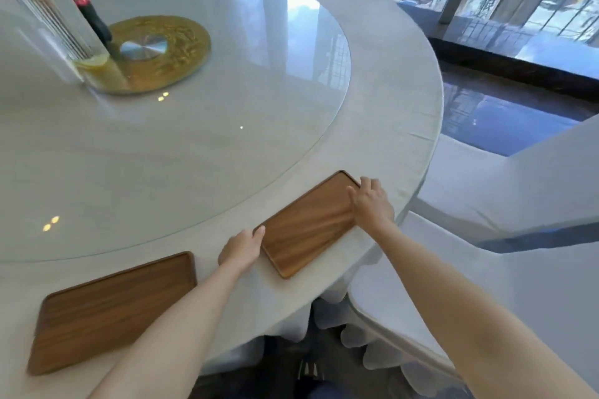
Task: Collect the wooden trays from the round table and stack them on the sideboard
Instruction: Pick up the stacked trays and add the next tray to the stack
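Two wooden trays lie flat on the round table [372,126], which has a white cloth. The right tray [304,225] sits near the table's edge. My left hand [241,248] touches its left corner, fingers curled at the rim. My right hand [372,204] rests over its right end, fingers on the far rim. The tray still lies on the cloth. The second tray [110,311] is at the lower left, with my left forearm crossing over its near corner. No sideboard is in view.
A glass turntable [194,126] covers the table's middle, with a gold disc [168,52] at its centre and bottles [64,10] at the far left. White-covered chairs [486,269] stand close on the right. Dark glossy floor and windows lie beyond.
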A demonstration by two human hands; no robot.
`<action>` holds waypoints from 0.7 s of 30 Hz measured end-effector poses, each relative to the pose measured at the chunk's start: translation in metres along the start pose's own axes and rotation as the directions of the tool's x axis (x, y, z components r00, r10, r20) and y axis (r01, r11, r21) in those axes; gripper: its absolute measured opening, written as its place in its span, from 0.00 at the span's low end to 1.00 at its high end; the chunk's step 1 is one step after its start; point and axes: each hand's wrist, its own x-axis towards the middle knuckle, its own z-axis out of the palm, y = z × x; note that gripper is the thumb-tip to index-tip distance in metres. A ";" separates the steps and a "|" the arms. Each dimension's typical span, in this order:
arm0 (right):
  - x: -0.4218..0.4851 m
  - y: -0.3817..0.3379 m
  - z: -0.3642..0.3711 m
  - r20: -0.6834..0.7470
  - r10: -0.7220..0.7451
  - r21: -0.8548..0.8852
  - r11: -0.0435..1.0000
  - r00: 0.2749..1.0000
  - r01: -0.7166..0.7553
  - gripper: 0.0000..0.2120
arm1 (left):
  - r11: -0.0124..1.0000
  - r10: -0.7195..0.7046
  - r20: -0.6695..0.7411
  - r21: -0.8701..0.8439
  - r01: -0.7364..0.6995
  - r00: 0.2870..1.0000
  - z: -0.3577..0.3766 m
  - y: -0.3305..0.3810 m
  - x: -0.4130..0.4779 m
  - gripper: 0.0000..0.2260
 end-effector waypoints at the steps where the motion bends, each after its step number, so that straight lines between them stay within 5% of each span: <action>1: 0.009 0.006 -0.002 0.011 -0.003 -0.004 1.000 1.000 0.004 0.21 | 0.999 -0.035 0.000 -0.007 0.035 0.999 0.005 0.004 0.001 0.28; 12: 0.051 0.031 0.011 0.142 -0.006 -0.011 1.000 0.990 0.008 0.18 | 0.969 -0.246 -0.088 -0.026 0.245 0.965 0.015 0.023 -0.004 0.26; 21: 0.053 0.021 0.005 0.123 -0.067 0.000 0.998 0.990 0.067 0.15 | 0.933 -0.295 -0.198 -0.269 0.238 0.935 -0.001 0.021 -0.011 0.21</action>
